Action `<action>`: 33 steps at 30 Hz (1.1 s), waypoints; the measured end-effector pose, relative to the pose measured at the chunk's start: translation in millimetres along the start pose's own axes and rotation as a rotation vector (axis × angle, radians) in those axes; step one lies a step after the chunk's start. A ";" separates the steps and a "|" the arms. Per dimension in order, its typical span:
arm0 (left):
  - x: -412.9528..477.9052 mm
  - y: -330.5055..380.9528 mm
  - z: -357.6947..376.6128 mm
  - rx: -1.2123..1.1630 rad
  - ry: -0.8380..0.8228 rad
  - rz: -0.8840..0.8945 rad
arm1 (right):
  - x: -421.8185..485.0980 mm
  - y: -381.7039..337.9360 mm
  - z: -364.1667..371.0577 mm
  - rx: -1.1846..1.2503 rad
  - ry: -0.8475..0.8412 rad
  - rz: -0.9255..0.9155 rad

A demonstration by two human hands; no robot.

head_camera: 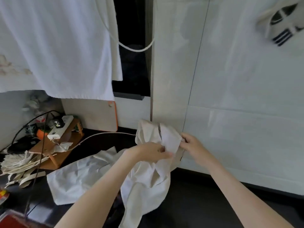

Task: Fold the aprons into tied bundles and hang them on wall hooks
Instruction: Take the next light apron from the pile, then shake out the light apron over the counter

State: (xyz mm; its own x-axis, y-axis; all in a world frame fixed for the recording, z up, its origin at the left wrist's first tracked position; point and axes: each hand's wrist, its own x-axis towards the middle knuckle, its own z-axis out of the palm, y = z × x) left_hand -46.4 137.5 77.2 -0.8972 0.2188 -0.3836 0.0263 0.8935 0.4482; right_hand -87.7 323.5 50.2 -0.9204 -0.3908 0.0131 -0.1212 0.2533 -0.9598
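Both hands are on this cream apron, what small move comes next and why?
Probably fold the top over toward you. The left hand and right hand each pinch the upper edge of the cream cloth apron, which hangs loose and unfolded down to the dark countertop, with no bundle formed yet.

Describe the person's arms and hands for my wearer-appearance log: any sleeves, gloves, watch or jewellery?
Both forearms are bare right down to the frame's lower edge, with no sleeve in sight. The left hand and right hand wear no gloves, and no watch or bracelet shows on either wrist. No ring is apparent, though the fingers are partly buried in cloth.
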 end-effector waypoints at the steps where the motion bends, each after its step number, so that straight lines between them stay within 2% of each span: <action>1: -6.3 14.2 7.7 -0.071 0.098 0.017 | -19.2 -0.8 -17.0 0.004 0.001 -0.011; 3: -11.9 32.2 20.1 -0.139 0.396 0.058 | -51.8 -1.3 -45.1 0.047 -0.009 -0.024; 5: -20.9 59.4 41.2 -0.082 0.650 0.095 | -95.3 -2.4 -74.4 0.099 -0.026 -0.032; 7: -31.9 94.3 62.9 -0.005 0.724 0.111 | -138.2 1.6 -105.8 0.136 -0.036 -0.033; 9: -41.8 125.9 81.2 0.147 0.676 0.159 | -174.7 3.3 -130.4 0.196 -0.055 -0.033; 12: -55.1 174.8 103.2 0.340 0.582 0.382 | -222.4 2.8 -161.5 0.241 -0.124 -0.013; 14: -62.6 205.9 113.5 0.365 0.505 0.547 | -250.2 -1.7 -175.0 0.212 -0.183 0.003; 17: -69.0 237.2 130.1 0.292 0.289 0.647 | -282.2 -2.4 -188.4 0.165 -0.222 0.031; 19: -70.5 245.7 141.0 0.209 0.161 0.642 | -295.5 1.2 -196.1 0.140 -0.232 0.058; 22: -78.1 245.7 159.0 0.099 0.057 0.540 | -312.2 11.9 -201.7 0.078 -0.183 0.133; 25: -84.7 232.1 174.7 -0.011 0.114 0.510 | -326.0 24.4 -195.2 0.090 -0.051 0.153; 30: -94.0 204.9 194.5 -0.216 0.188 0.478 | -342.7 49.8 -152.3 -0.284 0.053 0.232; 33: -104.5 189.0 200.1 -0.336 0.202 0.403 | -347.3 76.5 -126.5 -0.348 0.127 0.304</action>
State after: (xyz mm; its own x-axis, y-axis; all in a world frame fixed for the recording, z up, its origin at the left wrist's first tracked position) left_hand 140.6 362.0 40.5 -0.9127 0.4082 0.0189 0.2725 0.5735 0.7725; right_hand 175.7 590.6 7.8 -0.9688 -0.1476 -0.1992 0.0633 0.6294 -0.7745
